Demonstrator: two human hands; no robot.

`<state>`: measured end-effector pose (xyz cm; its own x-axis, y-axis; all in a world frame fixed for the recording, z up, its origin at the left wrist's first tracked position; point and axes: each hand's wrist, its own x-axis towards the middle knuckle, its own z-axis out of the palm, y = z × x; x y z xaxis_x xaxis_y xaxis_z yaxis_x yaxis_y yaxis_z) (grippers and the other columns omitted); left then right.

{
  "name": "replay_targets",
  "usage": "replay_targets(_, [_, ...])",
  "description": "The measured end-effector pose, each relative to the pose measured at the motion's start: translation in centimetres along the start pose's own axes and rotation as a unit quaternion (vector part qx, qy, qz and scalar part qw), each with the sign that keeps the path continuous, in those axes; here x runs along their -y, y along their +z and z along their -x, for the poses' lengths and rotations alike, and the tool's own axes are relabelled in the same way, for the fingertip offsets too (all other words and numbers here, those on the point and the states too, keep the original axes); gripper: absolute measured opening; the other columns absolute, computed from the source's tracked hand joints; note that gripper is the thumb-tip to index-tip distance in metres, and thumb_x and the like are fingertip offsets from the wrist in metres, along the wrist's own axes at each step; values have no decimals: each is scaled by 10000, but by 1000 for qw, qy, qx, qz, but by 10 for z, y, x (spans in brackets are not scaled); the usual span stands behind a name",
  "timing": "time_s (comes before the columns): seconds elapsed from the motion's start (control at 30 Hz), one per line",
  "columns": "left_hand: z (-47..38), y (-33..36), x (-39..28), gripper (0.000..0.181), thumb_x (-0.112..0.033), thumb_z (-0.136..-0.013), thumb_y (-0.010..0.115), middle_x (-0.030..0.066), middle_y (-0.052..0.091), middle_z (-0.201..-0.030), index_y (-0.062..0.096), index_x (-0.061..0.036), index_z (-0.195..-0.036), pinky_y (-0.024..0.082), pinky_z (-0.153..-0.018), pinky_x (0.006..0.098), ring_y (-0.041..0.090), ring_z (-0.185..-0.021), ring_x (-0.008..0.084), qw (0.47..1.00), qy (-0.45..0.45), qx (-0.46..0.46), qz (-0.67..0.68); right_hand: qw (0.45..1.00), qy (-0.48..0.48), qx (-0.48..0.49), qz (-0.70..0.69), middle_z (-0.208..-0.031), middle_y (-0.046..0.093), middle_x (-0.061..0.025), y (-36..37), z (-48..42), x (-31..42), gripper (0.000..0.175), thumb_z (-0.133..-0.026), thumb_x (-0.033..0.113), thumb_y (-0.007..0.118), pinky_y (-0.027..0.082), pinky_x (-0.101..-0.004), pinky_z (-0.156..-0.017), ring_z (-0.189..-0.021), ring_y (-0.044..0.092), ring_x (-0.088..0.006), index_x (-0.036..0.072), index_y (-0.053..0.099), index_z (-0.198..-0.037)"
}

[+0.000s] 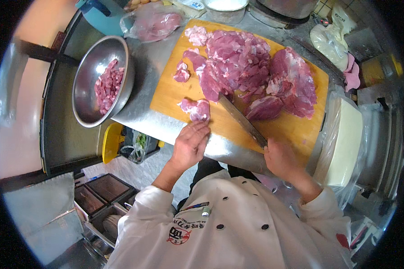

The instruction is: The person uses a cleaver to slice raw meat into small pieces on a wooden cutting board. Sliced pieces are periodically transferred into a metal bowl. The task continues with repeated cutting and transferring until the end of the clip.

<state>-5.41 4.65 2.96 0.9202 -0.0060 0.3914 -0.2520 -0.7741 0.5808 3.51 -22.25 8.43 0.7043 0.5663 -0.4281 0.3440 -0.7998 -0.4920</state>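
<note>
My right hand (281, 158) grips the handle of a long kitchen knife (240, 117) over the wooden cutting board (173, 90). The blade points away to the left, its tip at the edge of the heaped raw meat (237, 57). With my left hand (192, 142) I touch the near end of a small piece of raw meat (197, 109) at the board's front edge; whether the fingers grip it is hard to see. A large raw cut (294, 84) lies on the right of the board, with a smaller chunk (264, 107) beside it.
A steel bowl (82, 84) holding cut meat stands left, near the metal counter's edge. Behind the board are a bag of meat (155, 25) and a white-filled metal basin (225, 13). A plastic-wrapped pale block (345, 144) sits at right. Below left is a yellow-lidded bin (111, 143).
</note>
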Motion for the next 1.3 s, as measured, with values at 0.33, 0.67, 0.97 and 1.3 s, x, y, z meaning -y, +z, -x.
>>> replay_targets(0.33, [-48, -20, 64, 327, -54, -715, 651, 174, 664, -967, 652, -30, -1041, 493, -832, 411, 616, -936, 362, 993, -35, 30, -110, 999, -35, -19, 18, -753, 566, -279, 3, 1, 0, 131, -853, 93, 536, 416, -539, -659, -721, 551, -473, -31, 497, -832])
replay_targets(0.67, [-47, -23, 70, 227, -153, -754, 632, 177, 651, -837, 653, -34, -946, 508, -714, 433, 624, -800, 367, 957, -279, 24, -75, 998, -34, -48, 3, -717, 563, -274, 10, 5, -2, 139, -858, 90, 544, 409, -550, -642, -710, 550, -486, -37, 494, -837])
replay_targets(0.97, [-37, -39, 48, 397, -20, -641, 680, 127, 624, -1017, 652, -50, -1035, 491, -821, 404, 601, -927, 324, 985, -167, -32, -15, 998, -8, -31, -45, -785, 586, -270, -10, 23, 27, 187, -876, 148, 542, 437, -524, -664, -744, 571, -464, -38, 541, -887])
replay_targets(1.3, [-26, -5, 47, 364, -75, -625, 736, 100, 602, -925, 648, -42, -976, 468, -795, 412, 566, -845, 306, 1000, -15, 5, -23, 998, 17, -14, -63, -796, 589, -299, 0, -8, 57, 217, -876, 169, 540, 446, -549, -687, -772, 576, -481, -47, 544, -896])
